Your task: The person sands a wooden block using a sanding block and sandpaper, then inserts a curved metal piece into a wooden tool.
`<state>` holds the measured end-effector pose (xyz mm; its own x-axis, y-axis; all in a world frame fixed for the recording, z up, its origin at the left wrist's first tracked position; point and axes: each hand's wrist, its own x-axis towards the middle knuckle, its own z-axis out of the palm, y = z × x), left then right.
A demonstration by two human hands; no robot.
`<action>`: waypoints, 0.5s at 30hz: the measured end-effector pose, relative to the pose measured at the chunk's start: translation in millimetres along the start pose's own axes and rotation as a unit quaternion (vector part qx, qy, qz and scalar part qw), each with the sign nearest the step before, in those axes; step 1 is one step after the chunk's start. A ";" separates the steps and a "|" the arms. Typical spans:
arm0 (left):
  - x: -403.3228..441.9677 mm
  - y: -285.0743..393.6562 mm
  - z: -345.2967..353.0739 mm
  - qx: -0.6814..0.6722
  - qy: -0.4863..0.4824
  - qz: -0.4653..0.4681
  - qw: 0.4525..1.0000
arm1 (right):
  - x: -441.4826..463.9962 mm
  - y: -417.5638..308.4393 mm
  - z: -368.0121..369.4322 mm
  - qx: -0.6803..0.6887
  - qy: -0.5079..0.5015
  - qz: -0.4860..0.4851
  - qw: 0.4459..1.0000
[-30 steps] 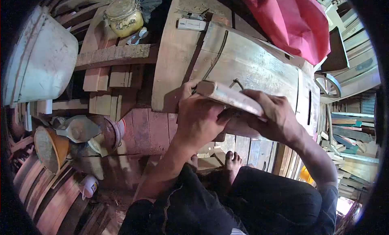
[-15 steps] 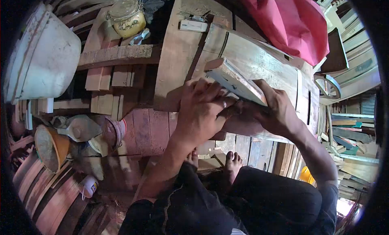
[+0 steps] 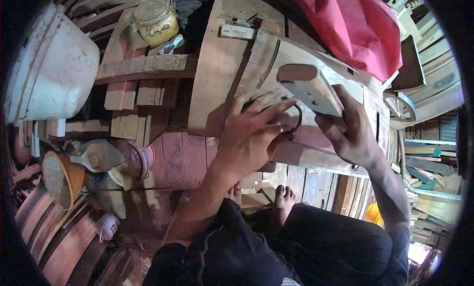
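My right hand (image 3: 353, 130) grips the near end of a flat wooden block (image 3: 311, 88) with rounded edges, which is tilted up above the bench. To its left, my left hand (image 3: 256, 125) has its fingers spread over a pale wooden board (image 3: 296, 56). A dark curved cord or hook (image 3: 298, 119) shows beside the left fingertips, and a ring is on one finger. Whether the left fingers touch the cord cannot be made out. A dark curved strip (image 3: 269, 64) lies on the board beyond the left hand.
A glass jar (image 3: 155, 24) stands on wood at the upper left, near a large white tub (image 3: 59, 69). Pink-red cloth (image 3: 353, 32) covers the upper right. A small white block (image 3: 237, 32) lies behind the board. An orange funnel-like container (image 3: 61, 180) is at lower left.
The wooden block has swung up and right in my right hand, away from my left hand. My left hand has let go of it and its fingers have spread.
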<state>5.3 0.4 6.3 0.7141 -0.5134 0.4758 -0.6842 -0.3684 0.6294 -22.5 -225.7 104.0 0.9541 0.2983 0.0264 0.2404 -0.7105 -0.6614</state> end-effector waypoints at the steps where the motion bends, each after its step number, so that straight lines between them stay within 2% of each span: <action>1: 0.4 -0.2 0.0 -0.006 -0.003 0.003 1.000 | -0.7 0.5 0.3 0.039 0.020 0.011 0.999; 2: -1.1 -1.5 0.9 -0.006 -0.003 0.002 1.000 | -0.5 -2.7 2.8 0.026 0.013 0.024 0.999; 3: -3.8 -3.4 2.6 -0.010 -0.012 -0.015 1.000 | 2.4 -6.7 4.7 -0.010 0.002 -0.015 1.000; 5: -5.0 -3.5 3.9 -0.015 -0.021 -0.034 0.999 | 2.0 -8.8 11.2 -0.064 -0.034 -0.021 0.997; 6: -4.2 -2.3 3.8 -0.013 -0.004 -0.037 0.999 | 1.4 -11.4 12.5 -0.073 -0.050 0.004 0.996; 9: -5.5 -4.2 2.2 -0.004 -0.003 -0.034 0.999 | 0.3 -12.3 11.9 -0.019 -0.053 0.012 0.998; 10: -6.0 -5.5 1.3 0.004 -0.019 -0.026 0.999 | -0.4 -11.8 11.2 -0.024 -0.050 -0.021 0.998; 13: -0.4 -3.8 -5.8 0.007 0.004 0.014 1.000 | -0.7 -17.5 14.8 -0.033 -0.065 -0.018 0.997; 15: -3.0 -4.1 -1.1 -0.008 0.014 -0.003 1.000 | -0.6 -15.4 15.6 -0.042 -0.065 -0.037 0.996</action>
<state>6.1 4.2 3.0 0.7226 -0.4895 0.4880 -0.6771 -0.3593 0.6422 -29.6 -205.0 102.4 0.9031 0.4286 -0.0275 0.3295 -0.7324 -0.5958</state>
